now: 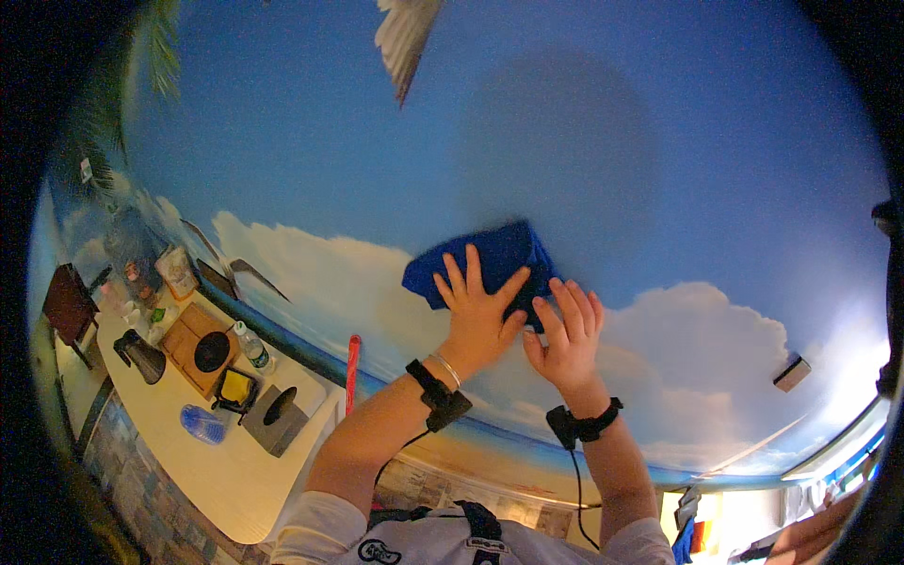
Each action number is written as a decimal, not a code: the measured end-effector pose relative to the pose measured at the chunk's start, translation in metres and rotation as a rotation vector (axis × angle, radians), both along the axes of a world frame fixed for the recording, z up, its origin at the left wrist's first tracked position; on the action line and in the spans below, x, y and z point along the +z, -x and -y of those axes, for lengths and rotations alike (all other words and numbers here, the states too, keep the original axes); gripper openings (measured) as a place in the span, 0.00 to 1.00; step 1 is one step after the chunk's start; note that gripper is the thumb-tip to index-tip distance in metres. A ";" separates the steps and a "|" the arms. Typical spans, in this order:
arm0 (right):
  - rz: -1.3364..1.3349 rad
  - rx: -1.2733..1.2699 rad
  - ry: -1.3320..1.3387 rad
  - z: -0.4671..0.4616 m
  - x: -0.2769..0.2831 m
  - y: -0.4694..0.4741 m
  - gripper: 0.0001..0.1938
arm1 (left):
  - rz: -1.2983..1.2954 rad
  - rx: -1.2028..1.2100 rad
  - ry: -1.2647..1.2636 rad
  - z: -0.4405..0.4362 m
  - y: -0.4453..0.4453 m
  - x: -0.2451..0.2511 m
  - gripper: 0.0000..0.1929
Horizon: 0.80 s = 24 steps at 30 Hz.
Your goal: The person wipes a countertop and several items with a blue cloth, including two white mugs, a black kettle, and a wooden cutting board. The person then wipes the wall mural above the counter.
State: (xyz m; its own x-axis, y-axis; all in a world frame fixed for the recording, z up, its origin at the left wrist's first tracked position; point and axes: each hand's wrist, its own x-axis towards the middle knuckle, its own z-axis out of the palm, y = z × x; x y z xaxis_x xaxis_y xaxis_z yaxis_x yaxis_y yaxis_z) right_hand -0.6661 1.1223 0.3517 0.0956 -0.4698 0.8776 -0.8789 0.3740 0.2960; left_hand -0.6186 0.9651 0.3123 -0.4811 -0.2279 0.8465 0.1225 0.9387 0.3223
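A dark blue cloth (487, 247), folded over at its right side, lies against a wall (339, 155) painted with sky, clouds and sea. My left hand (480, 318) presses flat on the cloth with its fingers spread, holding it to the painted surface. Just right of it, my right hand (571, 339) is raised with its fingers apart. Its fingertips are by the cloth's lower right edge, and whether they touch the cloth or only the wall I cannot tell. Both wrists carry black straps with small boxes and cables.
A white table (205, 487) at the left bears a dark jug (145, 357), a plastic bottle (254, 346), a brown board (201, 346), a yellow object (236, 388) and a blue translucent object (203, 424). A red strip (352, 374) stands near its end. A small box (792, 374) is on the right wall.
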 end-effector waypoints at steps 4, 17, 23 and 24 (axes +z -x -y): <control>-0.062 -0.118 0.023 -0.014 0.028 0.028 0.23 | -0.146 0.145 0.086 0.014 0.013 0.082 0.33; -0.057 -0.009 0.248 -0.014 0.032 0.043 0.20 | -0.371 0.092 0.310 0.018 0.037 0.155 0.21; -0.052 0.088 0.219 -0.021 0.036 0.041 0.20 | -0.194 0.036 0.414 -0.016 0.025 0.084 0.20; -0.036 0.110 0.189 -0.025 0.039 0.041 0.22 | -0.203 0.046 0.406 -0.017 0.026 0.093 0.21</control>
State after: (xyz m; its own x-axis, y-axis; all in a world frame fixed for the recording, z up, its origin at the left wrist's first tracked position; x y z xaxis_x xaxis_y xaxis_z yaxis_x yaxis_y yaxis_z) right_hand -0.7076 1.1470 0.3911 0.1700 -0.2824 0.9441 -0.9075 0.3285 0.2617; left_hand -0.6442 0.9824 0.4051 -0.2932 0.1248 0.9479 0.1007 0.9900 -0.0992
